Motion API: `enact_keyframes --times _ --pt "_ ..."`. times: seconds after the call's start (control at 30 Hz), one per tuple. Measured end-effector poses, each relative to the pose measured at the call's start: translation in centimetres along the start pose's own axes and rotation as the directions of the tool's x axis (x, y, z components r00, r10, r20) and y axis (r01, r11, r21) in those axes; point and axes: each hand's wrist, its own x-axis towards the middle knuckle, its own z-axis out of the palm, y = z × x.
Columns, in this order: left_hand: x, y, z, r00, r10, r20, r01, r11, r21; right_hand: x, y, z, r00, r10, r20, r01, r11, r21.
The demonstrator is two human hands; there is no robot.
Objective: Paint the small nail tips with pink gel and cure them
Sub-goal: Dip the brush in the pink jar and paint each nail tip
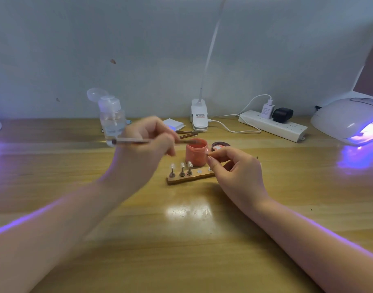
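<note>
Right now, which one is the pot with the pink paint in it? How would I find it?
Look at the middle of the wooden table, just behind the little wooden strip that holds nail tips on stands. The pink gel jar stands there, open and salmon pink, with a brush reaching over it. Its dark lid lies beside it.

A pale grey-blue wall [139,49] with 2 small marks rises behind a glossy wooden counter [202,240]. Violet light pools at both edges of it.
</note>
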Motion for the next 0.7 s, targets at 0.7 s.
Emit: enact_keyframes --times 0.7 --pt "8.3 -0.8 4.1 0.868 -0.411 0.279 0.202 0.805 0.557 -0.2 0.3 0.3 0.999 -0.045 -0.025 0.044 0.999 -0.029"
